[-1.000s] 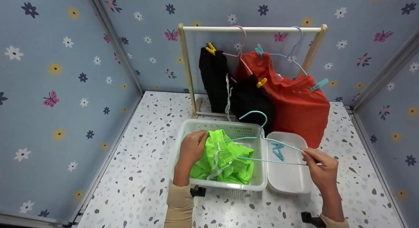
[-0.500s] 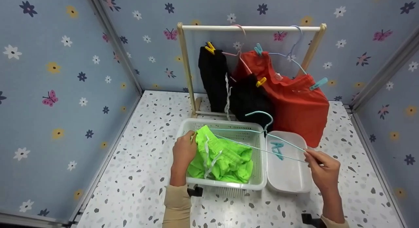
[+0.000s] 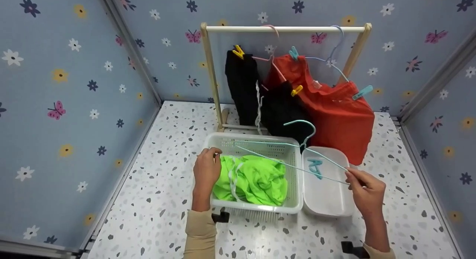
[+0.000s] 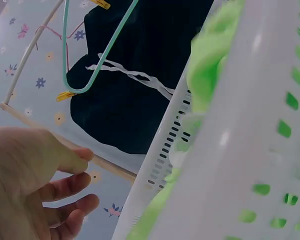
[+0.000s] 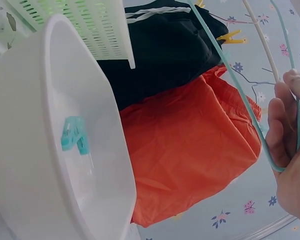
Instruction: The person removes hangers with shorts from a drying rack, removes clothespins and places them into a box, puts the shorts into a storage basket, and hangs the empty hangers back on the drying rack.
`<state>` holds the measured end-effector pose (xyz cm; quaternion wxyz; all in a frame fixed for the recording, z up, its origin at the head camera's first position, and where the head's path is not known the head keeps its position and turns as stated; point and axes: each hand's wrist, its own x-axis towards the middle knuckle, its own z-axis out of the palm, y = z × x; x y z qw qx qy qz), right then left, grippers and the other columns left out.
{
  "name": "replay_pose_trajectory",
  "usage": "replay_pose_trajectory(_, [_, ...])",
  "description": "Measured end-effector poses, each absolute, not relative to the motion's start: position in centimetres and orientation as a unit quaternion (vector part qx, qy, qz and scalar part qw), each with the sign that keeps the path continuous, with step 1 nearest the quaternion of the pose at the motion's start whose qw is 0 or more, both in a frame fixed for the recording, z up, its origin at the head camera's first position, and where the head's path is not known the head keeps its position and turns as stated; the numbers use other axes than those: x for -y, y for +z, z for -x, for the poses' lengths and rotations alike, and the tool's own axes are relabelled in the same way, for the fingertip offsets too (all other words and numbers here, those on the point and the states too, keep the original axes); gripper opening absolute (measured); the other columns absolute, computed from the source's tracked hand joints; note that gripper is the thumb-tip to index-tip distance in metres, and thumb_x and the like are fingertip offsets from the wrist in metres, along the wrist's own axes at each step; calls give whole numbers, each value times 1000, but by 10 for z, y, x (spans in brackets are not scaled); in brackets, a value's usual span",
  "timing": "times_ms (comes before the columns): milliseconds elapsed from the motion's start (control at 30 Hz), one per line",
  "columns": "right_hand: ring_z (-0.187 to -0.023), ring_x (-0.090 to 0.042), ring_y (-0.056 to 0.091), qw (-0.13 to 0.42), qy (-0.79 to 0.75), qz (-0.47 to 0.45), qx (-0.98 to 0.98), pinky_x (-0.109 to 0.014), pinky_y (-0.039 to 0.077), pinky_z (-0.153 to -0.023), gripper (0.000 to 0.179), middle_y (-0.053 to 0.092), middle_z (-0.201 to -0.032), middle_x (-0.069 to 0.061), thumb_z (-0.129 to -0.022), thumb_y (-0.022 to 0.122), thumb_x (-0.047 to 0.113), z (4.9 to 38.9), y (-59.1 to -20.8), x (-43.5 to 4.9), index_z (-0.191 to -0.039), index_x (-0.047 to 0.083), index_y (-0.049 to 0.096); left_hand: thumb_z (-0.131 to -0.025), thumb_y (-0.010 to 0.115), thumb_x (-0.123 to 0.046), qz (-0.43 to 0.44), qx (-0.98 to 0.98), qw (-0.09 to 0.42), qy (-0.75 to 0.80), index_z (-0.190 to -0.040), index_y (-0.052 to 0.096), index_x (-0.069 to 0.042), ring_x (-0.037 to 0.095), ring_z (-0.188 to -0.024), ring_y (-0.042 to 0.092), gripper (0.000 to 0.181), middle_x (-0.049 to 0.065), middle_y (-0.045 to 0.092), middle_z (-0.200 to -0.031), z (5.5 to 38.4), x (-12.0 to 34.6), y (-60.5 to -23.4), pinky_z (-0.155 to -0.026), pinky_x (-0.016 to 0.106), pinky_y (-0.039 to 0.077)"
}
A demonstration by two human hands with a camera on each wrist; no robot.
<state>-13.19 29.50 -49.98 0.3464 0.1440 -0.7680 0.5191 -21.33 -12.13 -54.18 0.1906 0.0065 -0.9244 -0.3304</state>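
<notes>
My right hand pinches one end of a light teal wire hanger, which stretches over the basket with its hook up. In the right wrist view, the hanger's wire passes by the fingers. Bright green drawstring shorts lie bunched in the white perforated basket, their white cord on top. At the basket's left rim is my left hand, holding nothing. Its fingers are loosely bent beside the basket wall in the left wrist view.
A white tub with teal clothespins stands right of the basket. Behind, a rack bears black drawstring bottoms on a pink hanger with yellow pegs, and a red garment on a blue hanger with teal pegs.
The green shorts have come off the hanger's left end and dropped into the basket. My left hand has let go of them and moved slightly left; the hanger's free end has risen.
</notes>
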Motion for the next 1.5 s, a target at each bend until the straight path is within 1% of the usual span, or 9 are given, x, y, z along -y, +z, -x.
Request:
replay_pose_trajectory(233, [-49,-12,54,344,537,-150,756,-13,44,-51,20,63,-64,-14,-75,63,-28,131,-503,-292,-89,-16,69,-97,61,-18,16,925,120,-359,-102,72,-10,16,-70,58,14,1,61,-85,208,121,-546,-57,36,47])
replay_pose_trajectory(500, [-50,-14,53,343,486,-133,793,-11,43,-51,20,62,-65,-19,-78,64,-23,128,-502,-288,-92,-11,72,-98,60,-21,20,927,84,-365,-102,72,-11,12,-65,57,16,-1,63,-85,209,120,-548,-56,35,46])
replay_pose_trajectory(733, [-55,-14,61,344,462,-117,809,-10,46,-56,21,66,-70,-19,-81,60,-22,125,-499,-281,-98,-13,69,-98,59,-21,36,918,70,-389,-101,72,-13,12,-63,55,15,-2,63,-82,209,125,-538,-56,34,45])
replay_pose_trajectory(933, [-77,-7,70,371,437,-113,811,-9,47,-68,22,71,-79,-18,-78,66,-21,126,-498,-277,-96,-9,70,-99,58,-22,51,915,85,-390,-101,71,-15,14,-66,57,14,-2,63,-84,217,130,-510,-58,36,46])
replay_pose_trajectory(1033, [-82,-12,71,391,423,-128,807,-13,47,-80,24,72,-82,-16,-75,68,-22,127,-497,-273,-95,-8,71,-99,58,-22,60,913,99,-390,-103,71,-14,16,-69,58,16,0,63,-86,225,135,-496,-59,37,47])
replay_pose_trajectory(1133, [-83,-18,71,387,429,-132,806,-15,46,-85,22,72,-84,-15,-77,67,-22,128,-494,-268,-95,-9,70,-99,58,-21,65,901,118,-413,-104,71,-12,16,-74,59,17,2,64,-88,236,142,-483,-63,37,47])
replay_pose_trajectory(1267, [-89,-16,70,334,482,-118,801,-16,50,-78,19,71,-92,-20,-86,60,-18,125,-493,-261,-103,-12,65,-99,58,-17,51,859,146,-489,-101,71,-8,20,-77,61,16,6,66,-89,255,147,-466,-67,35,48])
replay_pose_trajectory(1367, [-99,-15,68,254,575,-119,769,-23,52,-79,22,66,-108,-28,-95,50,-13,122,-500,-259,-116,-14,57,-99,56,-13,24,820,162,-548,-103,69,-4,26,-79,63,16,8,64,-91,272,148,-457,-67,30,48])
replay_pose_trajectory(1500, [-112,-24,62,133,697,-138,691,-37,52,-82,33,52,-129,-33,-104,35,0,118,-506,-256,-133,-14,43,-99,53,-9,-9,777,177,-604,-111,66,0,30,-85,63,20,13,59,-96,293,150,-452,-65,26,45])
